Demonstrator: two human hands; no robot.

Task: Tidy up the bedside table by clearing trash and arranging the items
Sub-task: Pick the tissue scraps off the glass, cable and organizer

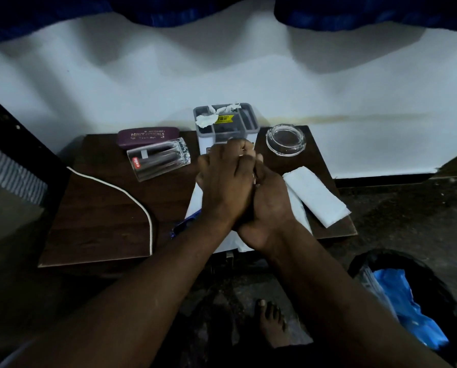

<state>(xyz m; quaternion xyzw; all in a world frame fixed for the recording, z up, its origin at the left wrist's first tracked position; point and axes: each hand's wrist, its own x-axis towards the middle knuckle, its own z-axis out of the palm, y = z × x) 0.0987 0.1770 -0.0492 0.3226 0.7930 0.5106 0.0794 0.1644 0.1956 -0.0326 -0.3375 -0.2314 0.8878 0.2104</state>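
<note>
My two hands are brought together over the middle of the dark wood-grain worktop [97,208]. My left hand [224,181] lies across my right hand [269,205], with slivers of white showing between them. I cannot tell whether either hand is gripping anything. Under them lies one flat white sheet of paper [195,203], and a small glossy blue item [184,224] pokes out beside my left wrist; I can't make out what it is. At the back left is one purple oblong spectacle case [148,137] with silver lettering. Just in front of it lies one clear, hard plastic pen pack [158,162] with a red label. Behind my hands stands one square plastic box [238,126] with a grey compartmented top and a yellow sticker. One crumpled scrap of white paper [204,120] sits on top of it. To its right is one round, thick glass ashtray [285,140]. One folded white napkin [316,195], soft and rectangular, lies slanted near the right edge. One white cord [150,235] curves over the left half of the worktop. On the floor to my right is one round bin [434,288] with a black liner, and crinkled blue plastic [402,309] lies inside it.
</note>
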